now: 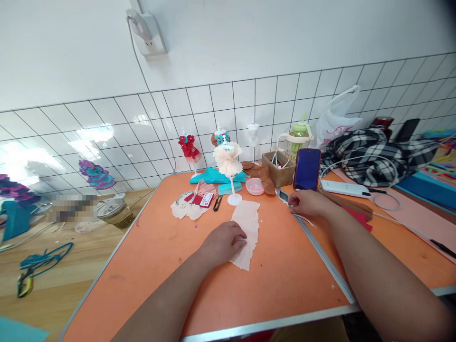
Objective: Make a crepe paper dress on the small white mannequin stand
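Note:
A pale pink strip of crinkled paper (250, 221) lies on the orange table (153, 270). My left hand (226, 242) rests on its left edge, the thumb and fingers curled together at the paper. Farther right, my right hand (306, 203) has its fingertips closed at the near end of a grey-handled tool (282, 195), beside a thin white strip (304, 219). Behind the paper stands a small figure in a cream ruffled dress (228, 159) on a white base. A pink dish (255, 186) and a black snipper (217, 203) lie nearby.
More dressed figures, one in red (189, 148), stand by the tiled wall. At the back right are a cardboard box (280, 169), an upright phone (307, 169), a green-lidded bottle (299, 137), a white power bank (345, 188) and checked cloth (366, 156). A jar (116, 212) stands left.

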The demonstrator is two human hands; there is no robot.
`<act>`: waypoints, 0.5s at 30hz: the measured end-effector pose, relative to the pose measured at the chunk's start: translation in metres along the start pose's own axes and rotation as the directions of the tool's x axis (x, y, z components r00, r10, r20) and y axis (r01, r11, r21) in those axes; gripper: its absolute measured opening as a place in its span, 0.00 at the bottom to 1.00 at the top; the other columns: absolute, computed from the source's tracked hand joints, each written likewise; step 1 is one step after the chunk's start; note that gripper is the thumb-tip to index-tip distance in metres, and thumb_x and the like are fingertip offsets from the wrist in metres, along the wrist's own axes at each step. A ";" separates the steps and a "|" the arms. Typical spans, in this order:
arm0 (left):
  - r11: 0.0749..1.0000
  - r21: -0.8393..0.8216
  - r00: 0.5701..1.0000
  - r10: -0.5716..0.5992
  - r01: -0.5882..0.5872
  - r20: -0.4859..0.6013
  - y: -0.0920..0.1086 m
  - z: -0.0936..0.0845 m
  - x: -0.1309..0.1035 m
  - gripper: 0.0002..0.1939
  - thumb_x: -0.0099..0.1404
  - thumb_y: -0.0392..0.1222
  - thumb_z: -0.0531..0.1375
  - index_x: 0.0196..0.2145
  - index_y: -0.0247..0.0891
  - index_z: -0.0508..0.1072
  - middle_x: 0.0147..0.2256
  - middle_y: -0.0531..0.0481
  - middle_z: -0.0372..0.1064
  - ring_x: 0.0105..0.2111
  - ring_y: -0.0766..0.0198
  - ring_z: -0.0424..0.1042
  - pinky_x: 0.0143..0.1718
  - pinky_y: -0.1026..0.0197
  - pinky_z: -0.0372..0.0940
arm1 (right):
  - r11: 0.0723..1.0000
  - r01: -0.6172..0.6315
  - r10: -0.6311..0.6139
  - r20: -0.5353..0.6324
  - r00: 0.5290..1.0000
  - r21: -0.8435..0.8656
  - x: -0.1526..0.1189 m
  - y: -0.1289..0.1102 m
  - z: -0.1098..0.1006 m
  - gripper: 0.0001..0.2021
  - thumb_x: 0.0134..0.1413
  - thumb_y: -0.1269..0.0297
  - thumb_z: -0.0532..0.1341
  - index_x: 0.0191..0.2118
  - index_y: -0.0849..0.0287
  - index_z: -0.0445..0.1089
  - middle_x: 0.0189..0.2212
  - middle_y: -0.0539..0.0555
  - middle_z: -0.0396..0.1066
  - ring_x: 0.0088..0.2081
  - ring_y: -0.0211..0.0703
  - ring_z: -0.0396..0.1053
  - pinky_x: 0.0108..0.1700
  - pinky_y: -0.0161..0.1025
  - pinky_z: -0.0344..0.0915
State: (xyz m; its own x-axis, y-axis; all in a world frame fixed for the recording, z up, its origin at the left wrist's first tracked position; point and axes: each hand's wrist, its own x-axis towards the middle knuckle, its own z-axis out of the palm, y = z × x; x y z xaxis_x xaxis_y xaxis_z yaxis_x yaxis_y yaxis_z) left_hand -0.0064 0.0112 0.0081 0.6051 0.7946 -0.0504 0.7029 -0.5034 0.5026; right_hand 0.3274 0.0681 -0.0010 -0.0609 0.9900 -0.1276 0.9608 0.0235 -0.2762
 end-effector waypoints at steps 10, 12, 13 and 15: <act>1.000 0.006 1.000 0.008 -0.008 -0.001 0.000 0.000 -0.001 0.13 0.63 0.48 0.54 0.39 0.43 0.75 0.44 0.48 0.68 0.42 0.58 0.68 0.42 0.60 0.63 | 0.980 0.010 -0.027 -0.087 0.996 -0.198 -0.003 -0.023 0.001 0.06 0.47 0.64 0.61 0.30 0.53 0.76 0.33 0.54 0.75 0.35 0.47 0.71 0.30 0.36 0.56; 1.000 0.011 1.000 0.013 -0.013 0.001 0.000 0.000 -0.002 0.13 0.63 0.47 0.54 0.39 0.43 0.75 0.43 0.48 0.69 0.43 0.58 0.68 0.42 0.60 0.63 | 0.977 0.017 -0.032 -0.068 0.997 -0.214 -0.006 -0.023 0.001 0.07 0.45 0.66 0.62 0.31 0.52 0.77 0.35 0.55 0.76 0.37 0.49 0.71 0.32 0.37 0.58; 1.000 0.014 1.000 0.015 -0.015 0.003 0.000 0.000 -0.002 0.13 0.63 0.47 0.54 0.39 0.43 0.75 0.43 0.48 0.69 0.43 0.58 0.68 0.43 0.60 0.63 | 0.975 0.021 -0.035 -0.058 0.998 -0.223 -0.007 -0.023 0.001 0.07 0.45 0.67 0.62 0.31 0.53 0.77 0.35 0.56 0.76 0.38 0.50 0.72 0.33 0.37 0.59; 1.000 0.017 1.000 0.017 -0.017 0.007 0.000 0.000 -0.002 0.13 0.63 0.47 0.54 0.39 0.43 0.75 0.43 0.48 0.69 0.43 0.58 0.68 0.42 0.60 0.63 | 0.971 0.022 -0.033 -0.043 0.999 -0.238 -0.008 -0.023 0.001 0.07 0.43 0.67 0.63 0.31 0.54 0.78 0.35 0.58 0.76 0.38 0.52 0.72 0.34 0.39 0.59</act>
State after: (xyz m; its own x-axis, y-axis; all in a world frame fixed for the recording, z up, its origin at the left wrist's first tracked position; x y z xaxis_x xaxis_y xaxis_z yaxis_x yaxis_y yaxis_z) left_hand -0.0073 0.0098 0.0084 0.6193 0.7837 -0.0477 0.6989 -0.5226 0.4882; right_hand 0.3055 0.0594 0.0051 -0.0810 0.9937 -0.0776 0.9960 0.0777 -0.0441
